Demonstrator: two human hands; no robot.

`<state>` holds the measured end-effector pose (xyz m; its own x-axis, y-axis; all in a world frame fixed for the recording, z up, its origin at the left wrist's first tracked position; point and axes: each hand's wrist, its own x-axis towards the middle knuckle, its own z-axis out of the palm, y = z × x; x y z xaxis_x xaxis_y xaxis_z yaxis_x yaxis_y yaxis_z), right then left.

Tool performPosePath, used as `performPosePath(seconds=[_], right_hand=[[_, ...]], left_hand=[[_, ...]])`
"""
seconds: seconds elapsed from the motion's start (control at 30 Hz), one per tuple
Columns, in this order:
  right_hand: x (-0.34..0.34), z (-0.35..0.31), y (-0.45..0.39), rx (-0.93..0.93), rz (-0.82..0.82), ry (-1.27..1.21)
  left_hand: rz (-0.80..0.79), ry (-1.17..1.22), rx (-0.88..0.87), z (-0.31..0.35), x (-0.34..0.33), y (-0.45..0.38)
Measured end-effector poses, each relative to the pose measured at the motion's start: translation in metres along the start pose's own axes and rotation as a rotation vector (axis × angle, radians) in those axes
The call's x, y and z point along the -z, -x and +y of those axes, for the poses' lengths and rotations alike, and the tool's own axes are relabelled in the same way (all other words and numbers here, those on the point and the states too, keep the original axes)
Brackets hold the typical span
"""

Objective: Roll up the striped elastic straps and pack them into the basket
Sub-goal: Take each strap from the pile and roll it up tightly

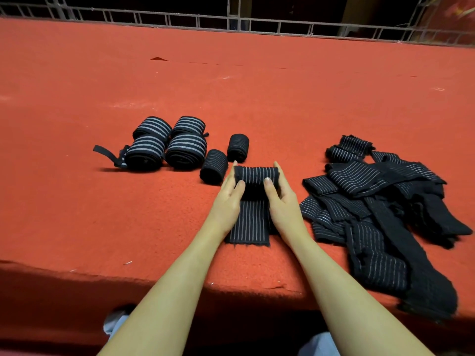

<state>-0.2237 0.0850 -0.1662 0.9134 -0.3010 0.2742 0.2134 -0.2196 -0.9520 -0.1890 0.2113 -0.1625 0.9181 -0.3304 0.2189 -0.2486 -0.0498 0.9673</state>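
Rolling step, midway — left hand (229, 199) and right hand (281, 201) both grasp the half-rolled strap (255, 176); next, wind up its flat tail.

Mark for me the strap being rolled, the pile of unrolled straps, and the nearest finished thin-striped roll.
Strap being rolled (257, 174), head view, on the rolled part between the hands.
Pile of unrolled straps (380, 217), head view, on the middle of the heap.
Nearest finished roll (213, 166), head view, on its striped side.

You have a half-rolled strap (257, 176) before you — six finished rolls (169, 147) left, loose straps (380, 201) heaped right.
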Motion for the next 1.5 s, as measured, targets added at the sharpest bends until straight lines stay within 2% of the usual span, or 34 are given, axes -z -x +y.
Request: performPosePath(seconds=[0.1,0.3,0.6,0.87,1.1,1.23,1.3,1.5], right_hand=[[0.001,0.0,0.001,0.011,-0.042,-0.072],[0.005,-0.008,0.007,0.017,-0.104,-0.218],[0.005,-0.003,0.002,-0.097,0.026,-0.249],[0.003,-0.001,0.002,-0.029,0.026,-0.131],[0.004,-0.002,0.004,0.006,0.028,-0.164],[0.002,0.002,0.004,0.049,0.027,-0.004],[0.001,0.002,0.003,0.031,0.031,0.003],[0.0,0.0,0.003,-0.004,0.016,-0.017]], left_hand=[[0.07,-0.024,-0.066,0.001,0.001,0.003],[0.168,0.206,-0.039,0.004,0.008,0.006],[0.165,0.271,0.138,-0.003,0.006,0.0],[0.169,0.358,0.003,-0.003,0.011,-0.001],[0.263,0.133,-0.029,-0.007,0.007,0.0],[0.18,0.041,-0.043,-0.009,0.003,-0.001],[0.128,0.048,-0.048,-0.007,0.002,0.0],[0.115,0.003,-0.103,-0.005,0.001,0.001]])
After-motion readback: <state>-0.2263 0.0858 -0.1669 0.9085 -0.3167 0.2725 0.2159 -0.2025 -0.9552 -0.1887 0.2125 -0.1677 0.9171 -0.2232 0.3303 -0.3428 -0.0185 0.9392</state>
